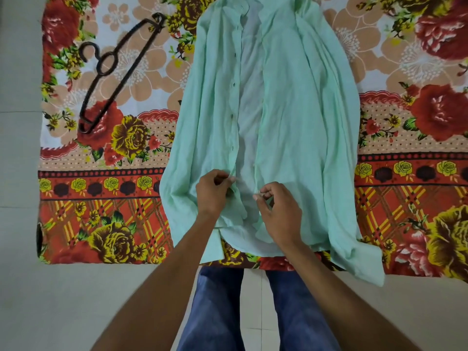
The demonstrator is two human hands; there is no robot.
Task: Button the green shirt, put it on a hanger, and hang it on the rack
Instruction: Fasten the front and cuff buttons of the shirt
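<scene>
At the green shirt's point(291, 110) hem, the left hand point(214, 196) and right hand point(279, 214) each pinch a front edge in curled fingers; a mismatched buttonhole would skew everything above.

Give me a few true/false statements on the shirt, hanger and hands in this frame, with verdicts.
1. The light green button-up shirt lies fully buttoned on the floral bedsheet. False: its front is open.
2. The dark curved hanger lies on the bedsheet, apart from the shirt. True.
3. The left hand holds the hanger. False: it pinches the shirt's front edge near the hem.
4. The right hand pinches the other front edge. True.
</scene>
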